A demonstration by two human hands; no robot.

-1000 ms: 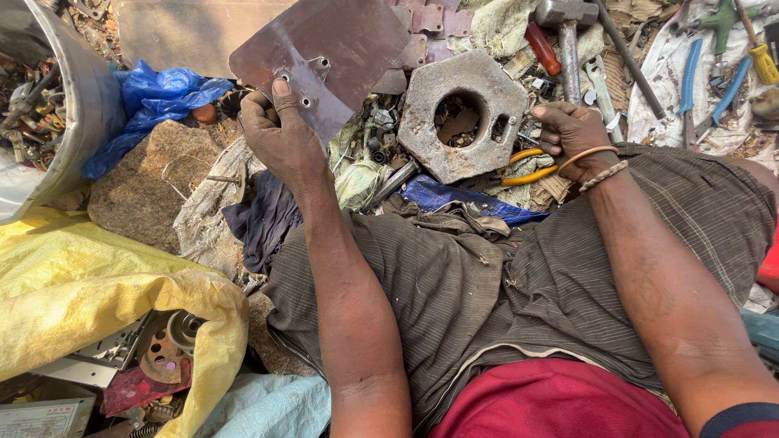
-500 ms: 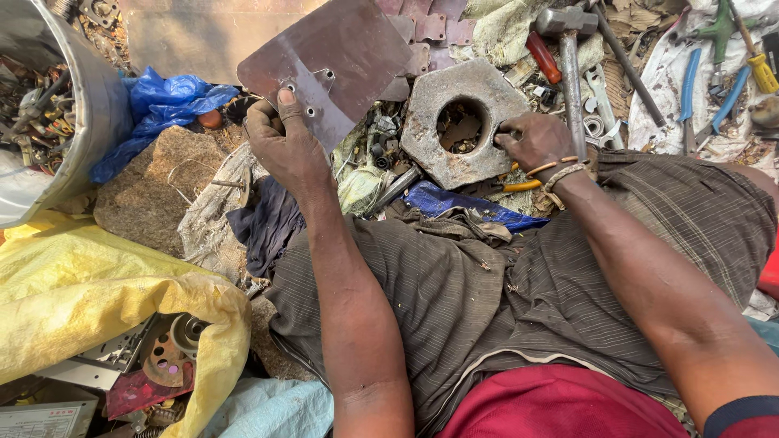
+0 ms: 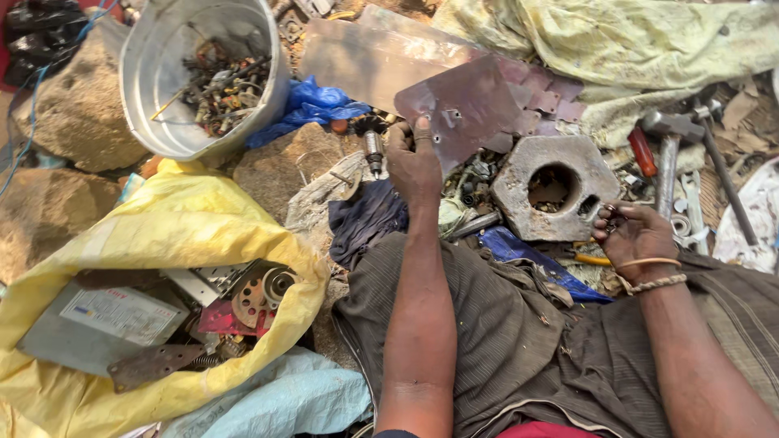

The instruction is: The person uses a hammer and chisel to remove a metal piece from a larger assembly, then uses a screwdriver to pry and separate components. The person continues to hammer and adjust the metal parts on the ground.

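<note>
Scrap-strewn ground everywhere. Left hand [image 3: 414, 162] pinches the metal plate [image 3: 466, 105] by its edge, up above the hex block [image 3: 552, 186]. Right hand [image 3: 637, 235] is curled shut on small bits. That sharp plate could slip and cut fingers.

Bare forearms, a thin bangle and a twisted cord band on the right wrist, striped grey-brown cloth over the lap.

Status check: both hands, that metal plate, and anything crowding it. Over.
Left hand shut on metal plate, lower edge. Right hand pinching small parts beside hexagonal block. Loose scrap crowds under the plate.
</note>
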